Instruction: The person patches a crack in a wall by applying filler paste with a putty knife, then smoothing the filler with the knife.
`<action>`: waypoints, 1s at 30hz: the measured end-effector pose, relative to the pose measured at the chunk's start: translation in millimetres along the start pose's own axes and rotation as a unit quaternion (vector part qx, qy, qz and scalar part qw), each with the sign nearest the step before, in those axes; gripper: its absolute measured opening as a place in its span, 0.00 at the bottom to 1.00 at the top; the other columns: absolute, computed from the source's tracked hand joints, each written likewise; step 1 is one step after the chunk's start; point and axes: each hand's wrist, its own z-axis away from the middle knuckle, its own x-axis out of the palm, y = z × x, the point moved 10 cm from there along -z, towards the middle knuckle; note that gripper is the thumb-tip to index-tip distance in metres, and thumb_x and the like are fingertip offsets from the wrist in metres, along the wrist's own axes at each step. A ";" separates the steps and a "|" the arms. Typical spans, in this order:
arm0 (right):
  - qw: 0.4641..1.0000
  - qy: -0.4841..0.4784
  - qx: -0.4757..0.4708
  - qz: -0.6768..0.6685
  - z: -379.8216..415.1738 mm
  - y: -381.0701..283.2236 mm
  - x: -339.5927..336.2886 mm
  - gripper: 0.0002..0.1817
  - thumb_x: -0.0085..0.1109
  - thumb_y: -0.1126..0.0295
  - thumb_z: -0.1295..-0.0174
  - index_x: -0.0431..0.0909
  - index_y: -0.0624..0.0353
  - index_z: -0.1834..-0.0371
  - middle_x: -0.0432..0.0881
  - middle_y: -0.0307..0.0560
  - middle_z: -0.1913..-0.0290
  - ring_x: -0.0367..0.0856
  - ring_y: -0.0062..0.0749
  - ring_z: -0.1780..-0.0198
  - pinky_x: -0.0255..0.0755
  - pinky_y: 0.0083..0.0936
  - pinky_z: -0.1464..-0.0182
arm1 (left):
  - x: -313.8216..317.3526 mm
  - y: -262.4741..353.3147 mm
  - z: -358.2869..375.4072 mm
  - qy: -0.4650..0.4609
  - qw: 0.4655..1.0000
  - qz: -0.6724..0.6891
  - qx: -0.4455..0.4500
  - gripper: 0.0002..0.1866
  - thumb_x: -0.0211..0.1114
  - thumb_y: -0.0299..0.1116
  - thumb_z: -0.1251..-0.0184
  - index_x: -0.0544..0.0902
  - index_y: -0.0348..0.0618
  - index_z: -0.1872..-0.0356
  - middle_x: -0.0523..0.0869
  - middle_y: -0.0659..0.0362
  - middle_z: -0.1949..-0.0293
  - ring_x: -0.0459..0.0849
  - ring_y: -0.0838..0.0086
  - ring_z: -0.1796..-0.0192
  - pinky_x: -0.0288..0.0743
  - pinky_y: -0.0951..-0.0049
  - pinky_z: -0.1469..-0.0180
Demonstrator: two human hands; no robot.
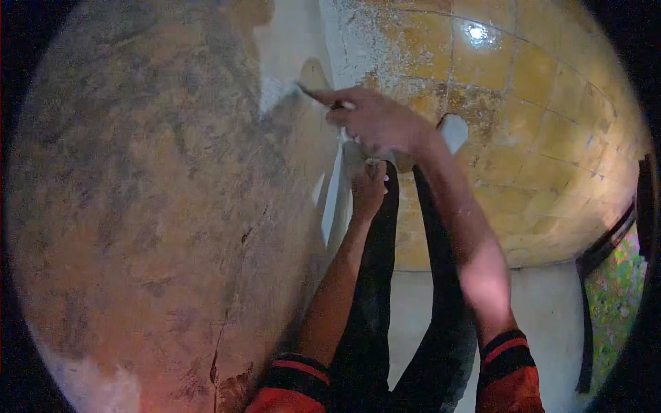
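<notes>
My right hand (379, 122) reaches across to the wall, its fingers closed on a putty knife (310, 92), partly hidden and smeared by motion. The tool's blade end is at the wall, by the lower edge of a smooth white patch of filler (292, 41). Lower down and nearer to me, my left hand (370, 186) is closed around a flat greyish thing (357, 157), whose kind I cannot make out. My right hand hides part of it.
The stained brown wall (151, 193) fills the left side, with a long crack (227, 323) low down. Yellow floor tiles (544, 131) carry white spatter along the wall. My black-trousered legs (375, 289) stand close to the wall. A patterned colourful cloth or mat (620, 310) shows at right.
</notes>
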 end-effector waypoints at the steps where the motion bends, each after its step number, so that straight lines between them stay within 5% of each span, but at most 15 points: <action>1: 1.000 0.011 0.012 0.004 1.6 4.3 -0.5 0.26 0.50 0.57 0.35 0.70 0.49 0.33 0.82 0.48 0.58 0.79 0.28 0.70 0.75 0.28 0.71 | -4.9 9.9 -0.5 0.018 0.999 0.036 -0.029 0.17 0.59 0.42 0.31 0.77 0.36 0.56 0.82 0.52 0.74 0.83 0.65 0.74 0.76 0.64 0.73; 3: 0.999 0.028 0.031 0.004 2.7 2.8 8.7 0.26 0.50 0.57 0.35 0.70 0.49 0.33 0.82 0.48 0.56 0.80 0.30 0.69 0.75 0.30 0.71 | -12.2 3.3 -4.0 0.017 0.995 0.054 -0.078 0.18 0.59 0.42 0.32 0.77 0.35 0.54 0.82 0.52 0.74 0.84 0.65 0.74 0.77 0.64 0.73; 6: 0.989 -0.068 0.120 0.053 -24.2 25.7 18.7 0.26 0.50 0.57 0.36 0.71 0.50 0.34 0.81 0.49 0.54 0.81 0.31 0.66 0.77 0.30 0.64 | 2.5 -11.4 -8.6 -0.028 0.988 0.049 -0.146 0.19 0.59 0.42 0.31 0.76 0.34 0.51 0.82 0.53 0.74 0.84 0.64 0.73 0.78 0.65 0.73; 8: 1.000 -0.001 0.005 0.015 -4.6 4.3 10.6 0.26 0.50 0.58 0.36 0.72 0.52 0.34 0.81 0.50 0.57 0.81 0.31 0.67 0.77 0.31 0.63 | -2.4 -12.9 -6.2 -0.004 0.978 0.090 -0.189 0.19 0.59 0.42 0.31 0.77 0.34 0.52 0.83 0.53 0.73 0.84 0.64 0.74 0.79 0.65 0.73; 9: 0.998 0.033 -0.052 -0.005 5.2 -12.0 1.0 0.26 0.50 0.59 0.37 0.72 0.53 0.35 0.81 0.50 0.58 0.80 0.31 0.67 0.76 0.31 0.62 | -3.1 -16.9 -14.1 -0.006 0.989 0.053 -0.138 0.20 0.59 0.44 0.31 0.77 0.34 0.53 0.83 0.53 0.72 0.85 0.64 0.74 0.80 0.65 0.72; 12: 0.990 -0.063 0.121 -0.024 6.3 -2.1 -6.4 0.27 0.47 0.62 0.40 0.72 0.57 0.36 0.84 0.60 0.61 0.85 0.48 0.60 0.78 0.41 0.55 | 4.6 -21.3 -13.4 -0.030 0.998 -0.017 -0.057 0.22 0.58 0.47 0.31 0.79 0.33 0.57 0.84 0.52 0.71 0.85 0.64 0.73 0.80 0.66 0.72; 15: 0.994 0.043 -0.022 0.098 8.7 -19.7 0.2 0.28 0.50 0.58 0.37 0.69 0.54 0.33 0.82 0.54 0.59 0.82 0.36 0.62 0.76 0.32 0.58 | 6.6 -14.6 -16.8 -0.033 0.995 -0.004 -0.093 0.22 0.59 0.47 0.31 0.80 0.32 0.58 0.84 0.52 0.72 0.85 0.65 0.74 0.80 0.65 0.72; 18: 0.984 -0.091 0.148 -0.035 8.5 0.0 9.2 0.29 0.50 0.56 0.36 0.69 0.55 0.33 0.81 0.58 0.54 0.82 0.42 0.57 0.75 0.34 0.51 | -1.3 -19.7 -12.7 -0.024 0.987 0.003 -0.159 0.20 0.59 0.44 0.32 0.80 0.32 0.59 0.84 0.52 0.74 0.85 0.65 0.74 0.79 0.63 0.72; 20: 0.999 -0.021 0.019 0.033 5.8 -9.5 5.0 0.29 0.49 0.55 0.36 0.69 0.55 0.33 0.80 0.59 0.53 0.82 0.44 0.56 0.75 0.35 0.49 | -1.3 -17.1 -17.5 0.003 0.986 0.029 -0.165 0.18 0.59 0.42 0.32 0.80 0.32 0.60 0.83 0.53 0.76 0.85 0.64 0.74 0.78 0.63 0.71; 21: 0.997 0.014 -0.040 0.065 9.9 -20.6 3.3 0.29 0.49 0.55 0.36 0.69 0.55 0.33 0.80 0.59 0.52 0.81 0.45 0.55 0.74 0.36 0.49 | 3.4 -28.9 -19.1 -0.024 0.990 -0.013 -0.142 0.19 0.58 0.43 0.32 0.80 0.33 0.60 0.83 0.53 0.77 0.86 0.63 0.74 0.78 0.63 0.71; 24: 0.992 -0.057 0.099 0.052 9.1 -8.2 1.5 0.29 0.49 0.54 0.36 0.68 0.53 0.32 0.77 0.60 0.46 0.76 0.47 0.45 0.68 0.36 0.39 | 3.6 -27.5 -24.7 -0.048 0.994 -0.097 -0.036 0.18 0.57 0.44 0.30 0.79 0.34 0.62 0.83 0.52 0.78 0.86 0.62 0.74 0.77 0.64 0.71; 27: 0.992 -0.022 0.044 0.112 2.5 0.8 6.2 0.29 0.49 0.54 0.36 0.68 0.51 0.32 0.77 0.60 0.47 0.77 0.47 0.46 0.69 0.36 0.41 | -0.5 -5.1 -27.3 -0.002 0.998 -0.066 0.018 0.16 0.57 0.41 0.31 0.79 0.35 0.63 0.82 0.52 0.78 0.85 0.60 0.74 0.76 0.60 0.70; 30: 0.997 0.004 0.038 0.065 6.5 4.6 10.0 0.28 0.49 0.55 0.36 0.70 0.52 0.34 0.79 0.61 0.49 0.79 0.46 0.48 0.71 0.37 0.43 | 3.7 -23.5 -19.7 -0.036 0.991 0.011 -0.132 0.14 0.56 0.40 0.31 0.79 0.37 0.63 0.81 0.51 0.78 0.85 0.58 0.73 0.75 0.56 0.68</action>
